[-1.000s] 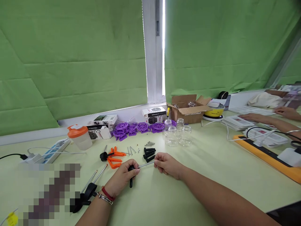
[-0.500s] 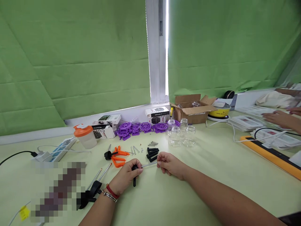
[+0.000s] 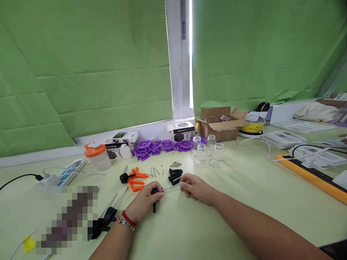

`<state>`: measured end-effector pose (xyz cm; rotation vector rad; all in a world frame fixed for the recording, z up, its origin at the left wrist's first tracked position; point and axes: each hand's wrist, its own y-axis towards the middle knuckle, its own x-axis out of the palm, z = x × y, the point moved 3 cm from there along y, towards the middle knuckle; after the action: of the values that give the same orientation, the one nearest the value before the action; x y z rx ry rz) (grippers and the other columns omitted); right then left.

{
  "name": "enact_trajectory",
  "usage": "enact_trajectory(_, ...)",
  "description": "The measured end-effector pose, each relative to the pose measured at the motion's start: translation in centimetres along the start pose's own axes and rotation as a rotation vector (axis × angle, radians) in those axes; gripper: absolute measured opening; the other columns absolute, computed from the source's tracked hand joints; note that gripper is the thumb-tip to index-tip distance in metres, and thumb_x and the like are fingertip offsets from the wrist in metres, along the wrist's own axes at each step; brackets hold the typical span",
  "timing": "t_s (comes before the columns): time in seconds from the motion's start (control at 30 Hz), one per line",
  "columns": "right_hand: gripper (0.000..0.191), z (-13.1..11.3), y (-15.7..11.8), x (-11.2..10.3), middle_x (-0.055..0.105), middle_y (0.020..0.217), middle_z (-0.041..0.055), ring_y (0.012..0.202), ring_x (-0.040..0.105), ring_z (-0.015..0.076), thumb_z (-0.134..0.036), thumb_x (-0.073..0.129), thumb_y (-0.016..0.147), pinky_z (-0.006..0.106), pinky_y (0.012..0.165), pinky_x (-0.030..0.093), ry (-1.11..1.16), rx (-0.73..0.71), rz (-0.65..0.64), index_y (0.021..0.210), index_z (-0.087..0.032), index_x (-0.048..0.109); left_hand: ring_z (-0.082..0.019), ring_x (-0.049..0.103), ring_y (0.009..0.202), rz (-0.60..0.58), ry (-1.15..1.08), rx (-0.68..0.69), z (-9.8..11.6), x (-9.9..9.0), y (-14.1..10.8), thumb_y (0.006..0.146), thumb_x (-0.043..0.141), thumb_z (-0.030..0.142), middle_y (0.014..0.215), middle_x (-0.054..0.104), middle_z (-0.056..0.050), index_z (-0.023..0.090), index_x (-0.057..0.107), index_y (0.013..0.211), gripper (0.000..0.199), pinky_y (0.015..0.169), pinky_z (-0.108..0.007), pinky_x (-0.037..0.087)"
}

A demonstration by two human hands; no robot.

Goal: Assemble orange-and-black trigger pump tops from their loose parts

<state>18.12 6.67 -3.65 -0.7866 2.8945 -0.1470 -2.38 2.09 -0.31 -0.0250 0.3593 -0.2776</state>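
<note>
My left hand (image 3: 146, 199) is closed on the black plastic end (image 3: 154, 207) of a thin metal rod (image 3: 171, 187). At the rod's far end, the fingers of my right hand (image 3: 195, 188) pinch its tip, which they hide. Just beyond lie several black plastic pieces (image 3: 175, 177) and a cluster of small springs (image 3: 176, 164). Screws (image 3: 155, 171) lie near the orange plastic parts (image 3: 137, 184), beside another black-ended piece (image 3: 124, 177). Two more rods (image 3: 121, 196) with black ends (image 3: 110, 216) rest by my left forearm.
Along the back stand purple ring-shaped parts (image 3: 167, 145), glass jars (image 3: 201, 156), small boxes (image 3: 119, 151) and an open carton (image 3: 222, 131). To the left are an orange-lidded cup (image 3: 97, 159) and a power strip (image 3: 73, 171). A black-orange bar (image 3: 311, 177) lies right; another person's fingers (image 3: 343, 139) show at the edge.
The other person's hands have drawn back to the right, almost out of view. My two hands keep the same hold on the rod, with barely any movement.
</note>
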Motion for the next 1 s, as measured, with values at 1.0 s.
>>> enact_trajectory(1.0, 0.022, 0.3, -0.1, 0.0, 0.056, 0.079, 0.0004, 0.056, 0.047, 0.0061, -0.039, 0.052, 0.08, 0.016, 0.04, 0.03, -0.087, 0.042, -0.039, 0.087, -0.018, 0.053, -0.02, 0.061, 0.07, 1.046, 0.735, -0.245, 0.6, -15.2, -6.7, 0.072, 0.051, 0.035, 0.087, 0.066, -0.005, 0.022, 0.057, 0.099, 0.031, 0.066, -0.031, 0.046)
